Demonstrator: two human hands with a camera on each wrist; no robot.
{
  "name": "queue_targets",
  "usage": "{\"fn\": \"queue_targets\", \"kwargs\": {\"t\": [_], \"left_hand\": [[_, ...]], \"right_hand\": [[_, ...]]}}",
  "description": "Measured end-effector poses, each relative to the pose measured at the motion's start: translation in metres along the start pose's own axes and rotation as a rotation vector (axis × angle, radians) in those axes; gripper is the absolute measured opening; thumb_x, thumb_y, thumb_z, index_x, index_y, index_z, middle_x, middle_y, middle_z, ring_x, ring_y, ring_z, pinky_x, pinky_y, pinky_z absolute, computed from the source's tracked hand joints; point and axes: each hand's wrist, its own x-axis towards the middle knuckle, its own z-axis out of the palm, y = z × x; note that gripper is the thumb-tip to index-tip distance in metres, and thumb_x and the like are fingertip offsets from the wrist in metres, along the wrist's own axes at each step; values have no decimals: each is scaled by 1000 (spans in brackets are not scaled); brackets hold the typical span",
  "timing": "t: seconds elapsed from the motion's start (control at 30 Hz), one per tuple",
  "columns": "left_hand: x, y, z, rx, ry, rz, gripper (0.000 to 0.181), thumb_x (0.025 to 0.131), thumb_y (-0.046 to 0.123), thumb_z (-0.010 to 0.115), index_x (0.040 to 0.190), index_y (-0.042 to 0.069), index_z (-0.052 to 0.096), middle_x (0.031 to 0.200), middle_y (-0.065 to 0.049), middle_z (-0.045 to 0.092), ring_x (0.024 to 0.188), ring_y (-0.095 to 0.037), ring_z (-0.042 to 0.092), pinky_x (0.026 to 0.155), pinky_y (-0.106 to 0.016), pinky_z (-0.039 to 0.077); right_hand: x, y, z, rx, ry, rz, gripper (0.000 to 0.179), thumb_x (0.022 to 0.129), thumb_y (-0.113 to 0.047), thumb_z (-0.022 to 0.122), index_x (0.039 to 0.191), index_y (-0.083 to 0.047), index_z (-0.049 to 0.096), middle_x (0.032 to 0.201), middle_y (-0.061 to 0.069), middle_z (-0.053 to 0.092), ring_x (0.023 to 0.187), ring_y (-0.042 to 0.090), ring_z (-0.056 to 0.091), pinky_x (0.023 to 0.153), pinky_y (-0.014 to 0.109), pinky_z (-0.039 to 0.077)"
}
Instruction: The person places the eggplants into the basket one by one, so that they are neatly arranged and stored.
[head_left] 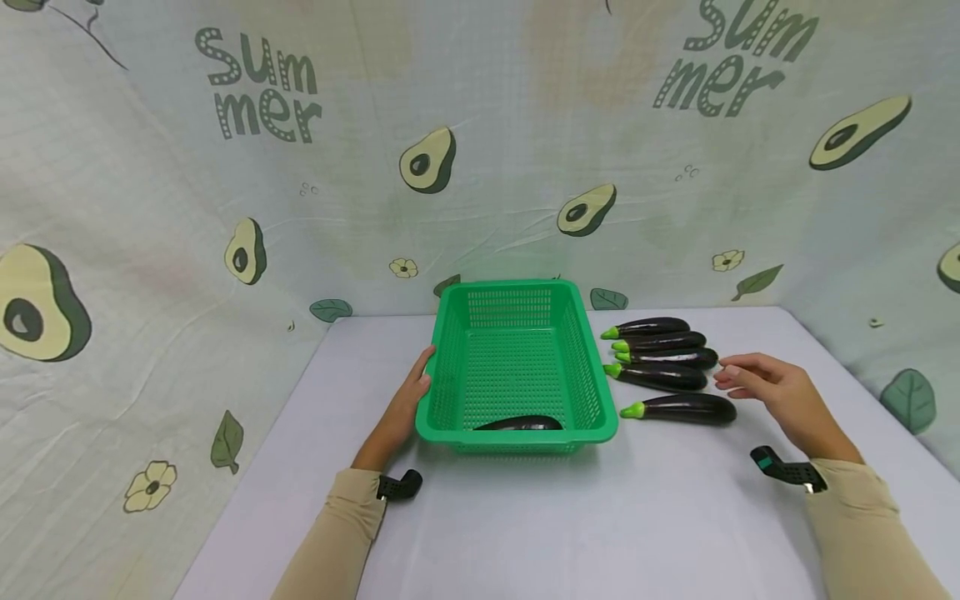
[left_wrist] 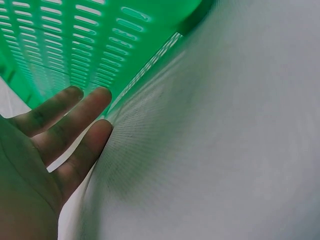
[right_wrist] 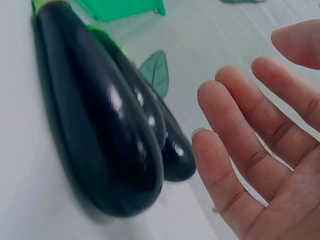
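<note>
A green plastic basket [head_left: 517, 436] stands on the table, with a dark eggplant [head_left: 521, 423] lying inside along its near wall. My left hand [head_left: 403, 402] is at the basket's left side; in the left wrist view its fairly straight fingers [left_wrist: 75, 122] reach to the slotted outer wall. To the basket's right, several glossy eggplants [head_left: 663, 377] lie in a row, green stems toward the basket. One eggplant [head_left: 686, 408] lies a little nearer than the others. Beside their rounded ends hovers my right hand [head_left: 780, 396], holding nothing, its fingers [right_wrist: 255, 115] spread and slightly bent.
A white cloth covers the table [head_left: 525, 525]. Behind it and at both sides hangs a pale curtain [head_left: 495, 233] printed with avocados, leaves and lettering. Each wrist wears a black strap with a small device [head_left: 783, 467].
</note>
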Motion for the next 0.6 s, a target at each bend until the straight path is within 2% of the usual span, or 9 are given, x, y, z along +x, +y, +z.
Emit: {"fn": "queue_targets", "kwargs": {"t": [0.07, 0.27, 0.33, 0.5, 0.6], "left_hand": [[0, 4, 0, -2, -10, -3, 55, 111, 28, 25, 163, 19, 12, 167, -8, 9, 152, -28, 7, 119, -56, 9], [-8, 35, -4, 9, -38, -17, 56, 109, 18, 25, 161, 4, 10, 165, -21, 8, 151, -40, 8, 116, -63, 11], [-7, 30, -3, 14, -31, -16, 56, 110, 20, 24, 162, 6, 10, 166, -19, 8, 151, -38, 8, 117, -61, 11], [0, 3, 0, -6, -1, 1, 55, 111, 29, 25, 163, 20, 13, 167, -8, 10, 151, -27, 8, 118, -56, 10], [1, -1, 0, -24, 4, 9, 55, 110, 31, 27, 163, 21, 14, 167, -8, 10, 152, -27, 8, 118, -57, 9]], "right_hand": [[-1, 4, -2, -5, -4, 0, 32, 104, -22, 59, 124, 2, 62, 105, 9, 72, 91, 7, 68, 75, 19, 54], [-2, 17, -4, 33, -56, -24, 33, 105, -18, 54, 125, 8, 60, 109, -4, 71, 96, 4, 67, 77, 19, 54], [-2, 21, -4, 37, -79, -24, 34, 106, -17, 54, 126, 10, 59, 112, -8, 70, 98, 1, 66, 78, 18, 54], [-4, 26, -3, 15, -108, -24, 35, 106, -18, 54, 128, 9, 60, 118, -11, 68, 103, -5, 61, 80, 15, 52], [-4, 28, -3, 12, -113, -26, 35, 106, -18, 54, 128, 9, 60, 119, -10, 68, 104, -6, 60, 80, 15, 51]]}}
